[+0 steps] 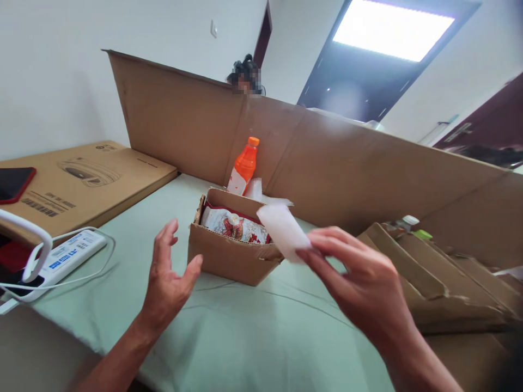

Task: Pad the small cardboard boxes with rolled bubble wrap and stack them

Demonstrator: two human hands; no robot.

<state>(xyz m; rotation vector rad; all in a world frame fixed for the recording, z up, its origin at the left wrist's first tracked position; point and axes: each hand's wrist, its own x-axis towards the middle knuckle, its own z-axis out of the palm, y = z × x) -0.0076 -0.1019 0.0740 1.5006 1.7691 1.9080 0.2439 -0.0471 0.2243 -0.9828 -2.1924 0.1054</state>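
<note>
My right hand (pixel 362 280) pinches a small white slip of paper (pixel 283 231) between thumb and fingers, holding it just above the right side of a small open cardboard box (pixel 229 256). A red and white printed packet (pixel 235 224) lies inside the box. My left hand (pixel 167 277) hovers with fingers spread just left of the box, holding nothing, its thumb close to the box's front corner. An orange drink bottle (pixel 244 167) stands upright behind the box.
A tall cardboard sheet (pixel 327 158) stands as a wall behind the box; a person's head shows above it. Flattened cardboard (pixel 433 283) lies at right. At left are a flat printed carton (pixel 81 182), a red phone (pixel 14 183) and a white power strip (pixel 67 255). Pale green cloth (pixel 245 337) covers the table.
</note>
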